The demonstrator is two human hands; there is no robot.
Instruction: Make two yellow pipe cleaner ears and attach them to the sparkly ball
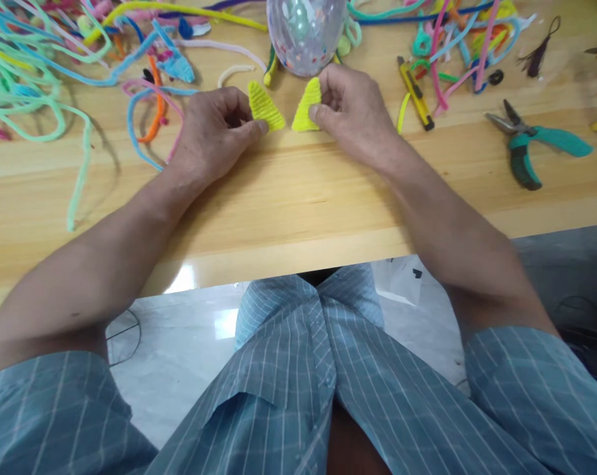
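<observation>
My left hand pinches a yellow triangle of ribbed, fuzzy pipe cleaner between thumb and fingers. A second yellow triangle, much like the first, is gripped in my right hand. Both pieces stand side by side just above the wooden table, with a narrow gap between them. Right behind them sits a clear, shiny rounded object with coloured specks, its top cut off by the frame. The fingertips behind each triangle are partly hidden.
Loose pipe cleaners tangle at the left, near a small blue fuzzy piece. More coloured pieces lie at back right. A yellow utility knife, teal-handled pliers with jaws apart and a dark tassel are on the right.
</observation>
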